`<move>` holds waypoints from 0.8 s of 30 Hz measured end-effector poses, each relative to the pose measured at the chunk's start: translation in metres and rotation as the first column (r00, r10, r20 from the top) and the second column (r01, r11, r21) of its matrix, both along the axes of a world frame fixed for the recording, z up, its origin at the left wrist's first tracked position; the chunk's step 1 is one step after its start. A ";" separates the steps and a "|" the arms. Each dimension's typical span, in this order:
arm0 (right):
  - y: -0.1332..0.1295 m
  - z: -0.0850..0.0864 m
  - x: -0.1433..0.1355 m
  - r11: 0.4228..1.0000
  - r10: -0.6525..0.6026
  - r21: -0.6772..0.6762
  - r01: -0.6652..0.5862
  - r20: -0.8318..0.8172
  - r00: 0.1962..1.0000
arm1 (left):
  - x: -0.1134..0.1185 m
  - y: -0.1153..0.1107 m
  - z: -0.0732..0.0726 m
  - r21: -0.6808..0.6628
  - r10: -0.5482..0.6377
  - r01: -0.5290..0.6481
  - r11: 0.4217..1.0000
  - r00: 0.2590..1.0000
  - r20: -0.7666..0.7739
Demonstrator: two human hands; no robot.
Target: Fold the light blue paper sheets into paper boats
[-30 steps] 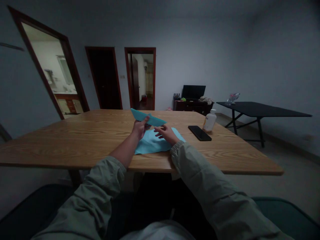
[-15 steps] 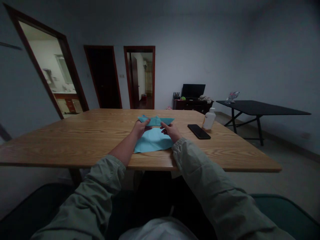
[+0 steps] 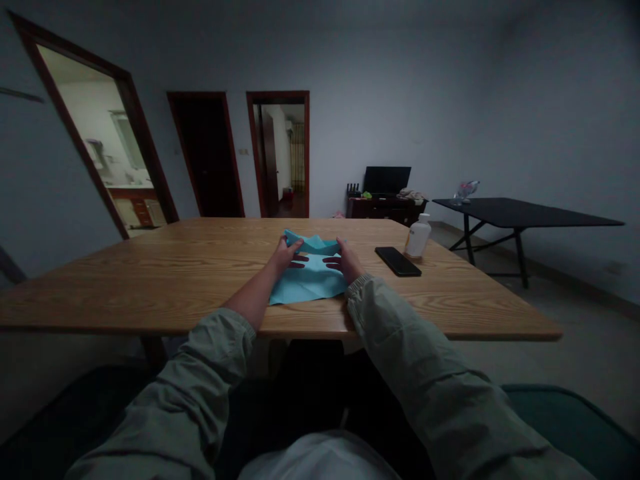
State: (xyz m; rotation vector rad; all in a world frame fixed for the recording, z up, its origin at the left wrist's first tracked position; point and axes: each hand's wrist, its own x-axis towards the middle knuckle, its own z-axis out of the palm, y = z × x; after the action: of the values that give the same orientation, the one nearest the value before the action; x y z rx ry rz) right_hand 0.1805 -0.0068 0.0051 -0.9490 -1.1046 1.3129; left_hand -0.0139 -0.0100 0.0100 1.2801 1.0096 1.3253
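A folded blue paper boat (image 3: 315, 245) is held up between my two hands, just above the table. My left hand (image 3: 289, 255) pinches its left end, thumb on the near side. At the opposite end my right hand (image 3: 346, 259) grips it in the same way, with other fingers stretched out beneath. Under the hands a flat blue sheet of paper (image 3: 307, 283) lies near the table's front edge. The boat's hull looks spread, with a small peak standing in its middle. Its underside is hidden.
On the wooden table (image 3: 200, 280), a black phone (image 3: 398, 261) lies to the right, with a white bottle (image 3: 418, 237) standing just behind it. A black folding table (image 3: 525, 213) is farther right. Green chairs (image 3: 560, 417) flank me.
My right hand has shifted outward to the boat's right end. The boat has tilted and its hull has spread, so its middle peak now shows inside. The sheet and phone stay put.
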 end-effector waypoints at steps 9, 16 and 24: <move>0.001 -0.005 -0.005 0.996 -0.027 0.083 0.016 0.138 0.990 | 0.001 0.001 -0.002 0.076 0.027 -0.020 0.997 0.996 -0.087; -0.007 -0.004 -0.010 0.985 0.016 0.152 -0.076 0.362 0.932 | 0.003 0.002 -0.012 0.365 0.112 0.004 0.931 0.949 -0.296; -0.003 -0.009 -0.007 0.949 -0.013 0.300 -0.096 0.342 0.940 | 0.004 0.000 -0.012 0.287 0.073 0.021 0.958 0.947 -0.312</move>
State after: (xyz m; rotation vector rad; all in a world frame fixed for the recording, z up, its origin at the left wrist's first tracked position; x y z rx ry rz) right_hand 0.1735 -0.0095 -0.0044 -0.9351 -1.5575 0.9839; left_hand -0.0095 -0.0096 -0.0020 1.7512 1.0836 1.3461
